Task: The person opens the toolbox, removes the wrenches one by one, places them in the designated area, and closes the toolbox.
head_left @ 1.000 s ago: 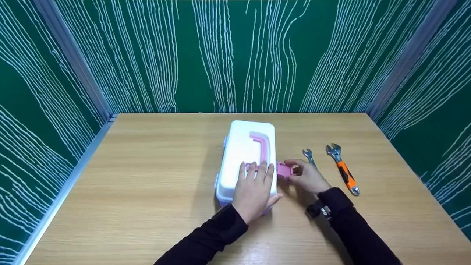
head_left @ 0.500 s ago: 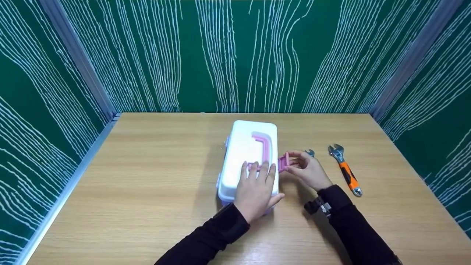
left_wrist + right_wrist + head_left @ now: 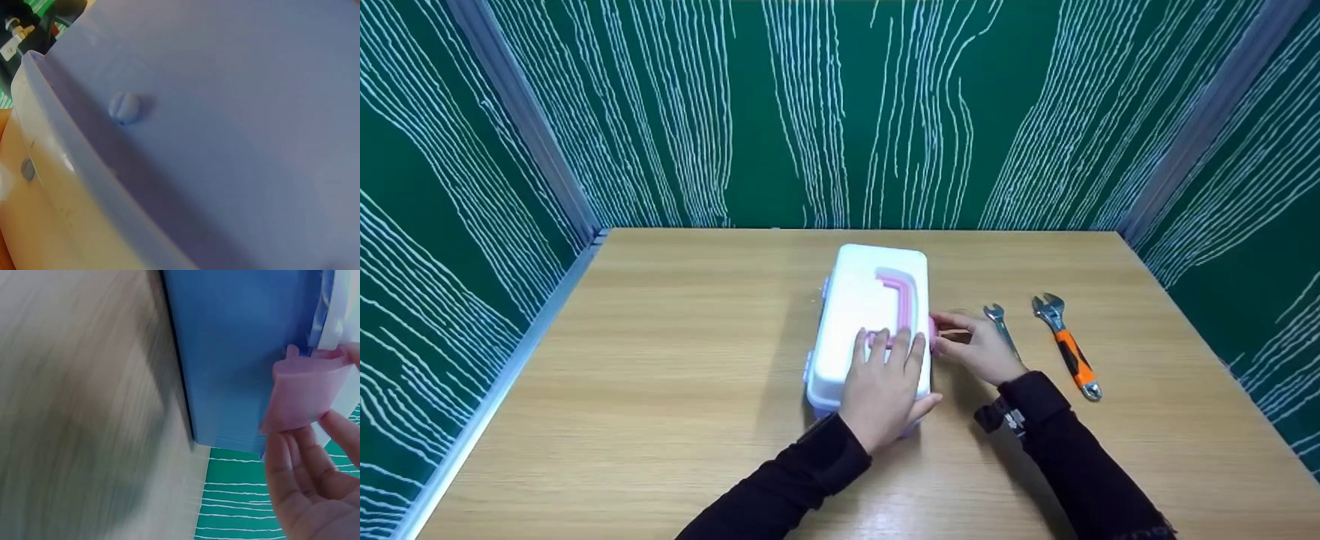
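Observation:
A toolbox with a white lid [image 3: 856, 300] stands mid-table, its pink carry handle [image 3: 905, 304] folded into the lid. My left hand [image 3: 880, 394] rests on the near part of the lid, fingers spread and straight. On the box's right side, my right hand [image 3: 981, 351] pinches a pink latch [image 3: 306, 394] between thumb and fingers. The right wrist view shows that latch lying close to the blue body [image 3: 230, 360], just under the lid's rim. From the left wrist, the blue side [image 3: 236, 124] fills most of the view, with a round stud [image 3: 125, 107] on it.
Right of the toolbox lie a small open-end wrench [image 3: 1000, 328], partly behind the right hand, and an adjustable wrench [image 3: 1068, 349] with an orange and black handle. Green panels with white lines [image 3: 787, 112] enclose the wooden table [image 3: 675, 337] at the back and sides.
The pink latch has swung from sticking out sideways to lying close against the box. My right hand has moved left with it, while the left hand stays on the lid.

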### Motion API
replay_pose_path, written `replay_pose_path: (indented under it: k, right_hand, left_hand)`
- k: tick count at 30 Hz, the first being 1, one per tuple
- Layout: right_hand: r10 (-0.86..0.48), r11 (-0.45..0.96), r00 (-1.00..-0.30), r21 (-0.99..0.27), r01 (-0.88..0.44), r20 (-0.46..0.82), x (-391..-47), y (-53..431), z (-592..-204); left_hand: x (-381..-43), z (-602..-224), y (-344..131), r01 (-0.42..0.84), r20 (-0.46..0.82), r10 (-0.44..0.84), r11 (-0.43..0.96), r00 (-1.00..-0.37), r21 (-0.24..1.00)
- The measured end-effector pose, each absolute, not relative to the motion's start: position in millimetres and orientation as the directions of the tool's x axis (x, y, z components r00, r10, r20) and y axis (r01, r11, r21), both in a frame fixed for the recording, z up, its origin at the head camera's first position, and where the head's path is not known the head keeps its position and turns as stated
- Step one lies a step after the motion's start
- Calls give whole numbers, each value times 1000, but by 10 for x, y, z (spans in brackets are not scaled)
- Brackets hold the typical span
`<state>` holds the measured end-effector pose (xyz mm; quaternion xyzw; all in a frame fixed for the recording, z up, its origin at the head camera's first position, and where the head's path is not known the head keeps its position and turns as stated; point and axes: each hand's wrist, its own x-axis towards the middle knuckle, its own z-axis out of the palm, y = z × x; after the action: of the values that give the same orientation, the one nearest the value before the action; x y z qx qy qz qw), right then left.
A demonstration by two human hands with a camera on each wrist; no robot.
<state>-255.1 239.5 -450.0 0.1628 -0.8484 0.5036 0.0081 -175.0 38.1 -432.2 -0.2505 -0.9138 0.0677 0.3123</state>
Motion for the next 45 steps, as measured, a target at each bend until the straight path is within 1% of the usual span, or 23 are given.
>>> replay_pose_path:
  k: [7, 11, 14, 21, 26, 33, 39, 42, 45]
  right_hand:
    - [-272, 492, -951, -829, -267, 145, -2543, 2366, -4475]
    - [-274, 480, -952, -839, -258, 136, -2530, 2367, -4482]
    - [-263, 454, -959, -863, -220, 106, -2513, 2355, -4481]
    - [-210, 359, -978, -930, -79, 3, -2490, 2305, -4480]
    - [-193, 349, -981, -936, -37, -33, -2495, 2294, -4524]
    - [-169, 257, -986, -966, -38, -6, -2486, 2279, -4606]
    - [-159, 175, -987, -984, -41, 13, -2466, 2280, -4670]
    - [-158, 152, -987, -988, -40, 16, -2457, 2287, -4685]
    - [-160, 134, -987, -990, -36, 15, -2457, 2299, -4689]
  left_hand:
    - [-1749, -4316, 381, 423, 515, 500, 865, -696, -269]
    - [-1741, -4311, 377, 424, 513, 502, 864, -696, -270]
    - [-1739, -4313, 377, 422, 518, 503, 864, -692, -275]
    - [-1745, -4328, 391, 410, 526, 502, 865, -686, -291]
    - [-1725, -4311, 387, 409, 507, 501, 866, -701, -289]
    - [-1718, -4288, 387, 415, 470, 503, 864, -725, -283]
    - [-1719, -4290, 382, 428, 463, 509, 861, -726, -275]
    - [-1711, -4274, 377, 454, 438, 514, 858, -738, -241]
    - [-1710, -4234, 366, 496, 386, 517, 853, -764, -161]
